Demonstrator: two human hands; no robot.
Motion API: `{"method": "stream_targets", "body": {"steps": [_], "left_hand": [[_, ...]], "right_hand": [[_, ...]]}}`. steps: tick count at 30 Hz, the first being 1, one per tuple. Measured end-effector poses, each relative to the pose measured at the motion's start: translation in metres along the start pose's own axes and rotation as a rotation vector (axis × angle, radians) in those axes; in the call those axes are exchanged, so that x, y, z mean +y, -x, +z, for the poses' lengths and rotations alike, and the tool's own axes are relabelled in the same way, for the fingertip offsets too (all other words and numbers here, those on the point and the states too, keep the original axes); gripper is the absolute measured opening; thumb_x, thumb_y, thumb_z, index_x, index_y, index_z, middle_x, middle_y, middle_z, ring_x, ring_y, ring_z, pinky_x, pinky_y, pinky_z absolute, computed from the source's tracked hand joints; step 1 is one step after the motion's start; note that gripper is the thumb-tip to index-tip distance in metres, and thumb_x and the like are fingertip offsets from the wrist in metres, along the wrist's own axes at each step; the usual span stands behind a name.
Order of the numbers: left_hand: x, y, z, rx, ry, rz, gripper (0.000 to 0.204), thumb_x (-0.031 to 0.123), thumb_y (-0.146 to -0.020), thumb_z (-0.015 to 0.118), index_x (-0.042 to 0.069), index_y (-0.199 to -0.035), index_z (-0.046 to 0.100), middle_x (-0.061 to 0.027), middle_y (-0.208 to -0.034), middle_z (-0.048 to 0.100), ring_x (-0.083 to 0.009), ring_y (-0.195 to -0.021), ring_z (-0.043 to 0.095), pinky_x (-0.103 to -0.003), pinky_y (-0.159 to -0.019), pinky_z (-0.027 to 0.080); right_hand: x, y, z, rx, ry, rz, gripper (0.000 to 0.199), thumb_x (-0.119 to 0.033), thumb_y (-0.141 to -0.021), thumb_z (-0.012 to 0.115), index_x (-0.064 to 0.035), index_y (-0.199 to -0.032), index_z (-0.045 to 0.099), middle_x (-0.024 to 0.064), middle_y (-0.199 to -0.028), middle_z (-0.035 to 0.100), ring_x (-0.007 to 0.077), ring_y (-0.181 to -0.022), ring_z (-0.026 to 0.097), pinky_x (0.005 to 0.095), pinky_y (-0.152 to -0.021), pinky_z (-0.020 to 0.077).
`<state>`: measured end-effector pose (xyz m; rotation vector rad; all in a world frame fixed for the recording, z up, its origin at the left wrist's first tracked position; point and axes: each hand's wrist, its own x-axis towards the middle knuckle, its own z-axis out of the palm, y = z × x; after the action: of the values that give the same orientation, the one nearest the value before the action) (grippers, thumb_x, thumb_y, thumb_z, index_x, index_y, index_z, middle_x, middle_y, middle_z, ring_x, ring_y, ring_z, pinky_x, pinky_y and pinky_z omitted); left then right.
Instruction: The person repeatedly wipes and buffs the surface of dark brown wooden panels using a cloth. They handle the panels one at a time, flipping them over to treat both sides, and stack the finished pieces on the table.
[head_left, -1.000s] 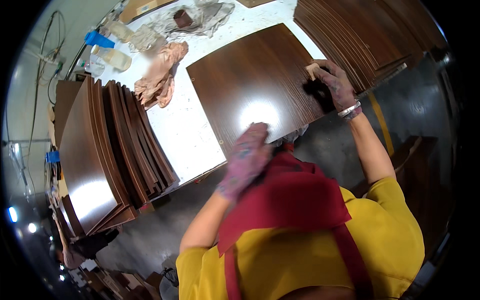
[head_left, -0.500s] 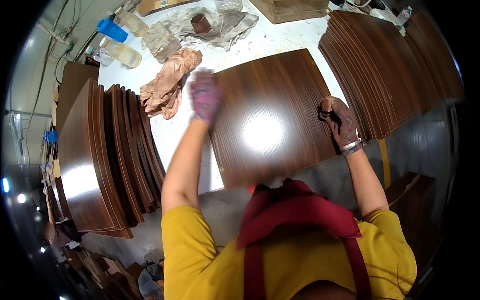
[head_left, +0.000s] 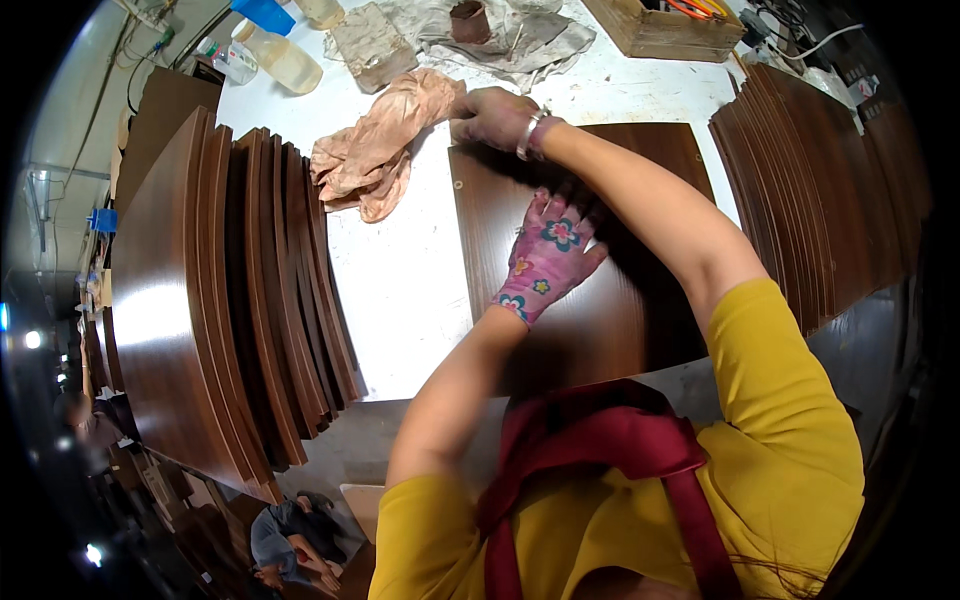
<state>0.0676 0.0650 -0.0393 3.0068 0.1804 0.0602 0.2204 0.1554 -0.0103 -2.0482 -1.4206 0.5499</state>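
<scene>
A dark brown wood panel (head_left: 620, 330) lies flat on the white worktable (head_left: 400, 290) in front of me. My left hand (head_left: 548, 255), in a pink flowered glove, rests flat on the middle of the panel with its fingers spread. My right hand (head_left: 495, 115), in a stained glove with a band at the wrist, reaches across my left arm to the panel's far left corner. Its fingers are curled over that corner; anything small inside the fist is hidden. A crumpled tan rag (head_left: 385, 145) lies just left of this hand.
Curved dark panels stand on edge in a row at the left (head_left: 230, 300), and another row leans at the right (head_left: 820, 190). Plastic bottles (head_left: 280, 60), a grey cloth (head_left: 520, 35) and a wooden box (head_left: 670, 30) crowd the table's far side. Another person (head_left: 290, 540) crouches on the floor, lower left.
My right hand left the panel's right edge and crossed to its far left corner. My left hand came back from the far left edge to the panel's middle.
</scene>
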Motion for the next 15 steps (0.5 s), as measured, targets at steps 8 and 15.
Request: {"method": "stream_targets", "body": {"steps": [8,15], "left_hand": [[-0.007,0.000,-0.010,-0.065,0.039,-0.005,0.059,0.049,-0.094,0.039,0.017,-0.145,0.042,-0.0059,-0.150,0.039,-0.0254,-0.142,0.028,-0.049,-0.116,0.013],[-0.001,-0.008,-0.019,-0.217,0.038,-0.032,0.057,0.047,-0.095,0.037,0.016,-0.143,0.044,-0.0068,-0.148,0.042,-0.0264,-0.140,0.030,-0.047,-0.116,0.014]], "right_hand": [[-0.009,-0.028,0.016,-0.163,0.146,-0.090,0.026,-0.029,-0.078,0.069,-0.0100,-0.095,0.071,0.0102,-0.089,0.071,0.0242,-0.085,0.067,0.0357,-0.079,0.0500],[0.004,-0.031,0.027,-0.055,0.115,-0.165,0.024,-0.028,-0.075,0.067,-0.0097,-0.091,0.071,0.0140,-0.090,0.068,0.0321,-0.088,0.065,0.0418,-0.078,0.0503]]}}
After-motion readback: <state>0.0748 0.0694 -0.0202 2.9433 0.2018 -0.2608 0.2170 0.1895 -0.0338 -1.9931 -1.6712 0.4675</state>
